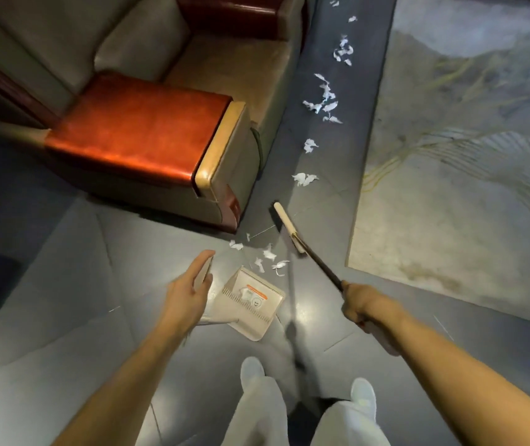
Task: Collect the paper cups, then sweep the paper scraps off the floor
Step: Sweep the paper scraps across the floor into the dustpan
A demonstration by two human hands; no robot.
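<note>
the right hand (358, 305) was curled tight round the broom (288, 226) handle; the left hand (189, 294) clasped the dustpan (250, 300) handle. paper scraps (267, 255) lay at the dustpan's mouth, with more trailing along the floor (64, 284) beside the armchair (138, 130).

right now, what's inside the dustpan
Only a printed label shows in the dustpan; no scraps yet, they lie just beyond its lip. The left hand covers its rear-left corner.
</note>
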